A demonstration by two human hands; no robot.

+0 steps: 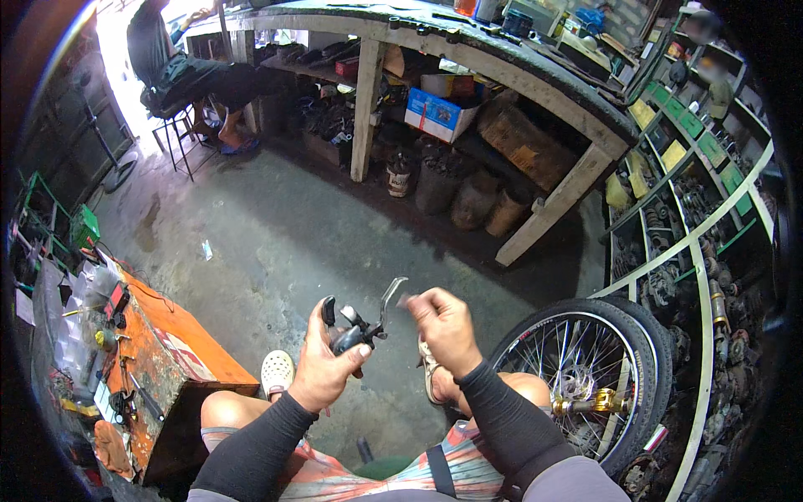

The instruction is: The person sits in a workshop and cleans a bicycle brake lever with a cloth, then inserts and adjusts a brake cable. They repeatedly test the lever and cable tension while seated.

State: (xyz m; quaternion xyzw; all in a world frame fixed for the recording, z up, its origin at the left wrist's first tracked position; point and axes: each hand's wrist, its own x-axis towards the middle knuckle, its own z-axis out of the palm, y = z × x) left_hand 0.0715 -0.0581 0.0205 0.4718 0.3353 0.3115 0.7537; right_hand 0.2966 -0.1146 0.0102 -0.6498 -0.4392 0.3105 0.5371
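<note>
Sleeves [255, 448] extend forward, left hand [316, 370] gripping black part [353, 336] just beside curled right hand [450, 330].

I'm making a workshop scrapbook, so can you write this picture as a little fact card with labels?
Left hand: the left hand grips a black part
Sticking up from it: a thin, bent metal piece
Right hand: the right hand is pinched beside that piece; too blurry to tell if it holds anything
On the right: bicycle wheels, a pale-framed shelf
On the left: an orange box
Far end: a seated person
</note>
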